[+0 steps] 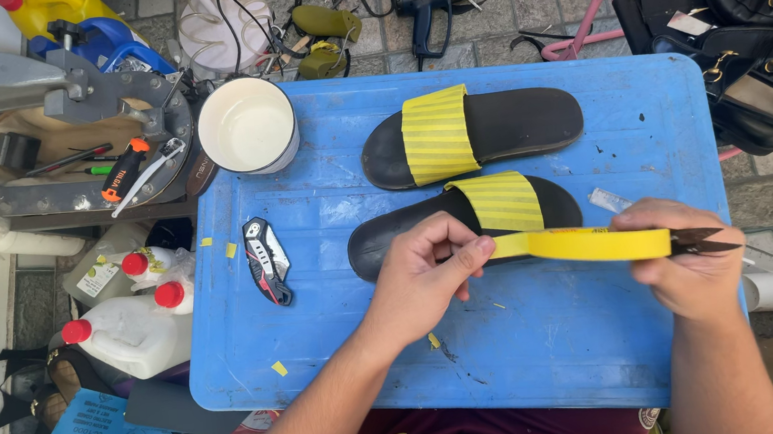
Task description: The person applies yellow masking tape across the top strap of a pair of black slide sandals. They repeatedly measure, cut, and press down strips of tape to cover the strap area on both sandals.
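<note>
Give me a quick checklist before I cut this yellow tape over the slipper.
1. Tape stretched between both hands: ok.
2. Left hand pinching the free end: ok.
3. Right hand holding the roll and snips: ok.
4. Snip blades on the tape: not ok, they point away from it.
5. Near slipper flat on the blue board: ok.
6. Folding knife away from both hands: ok.
</note>
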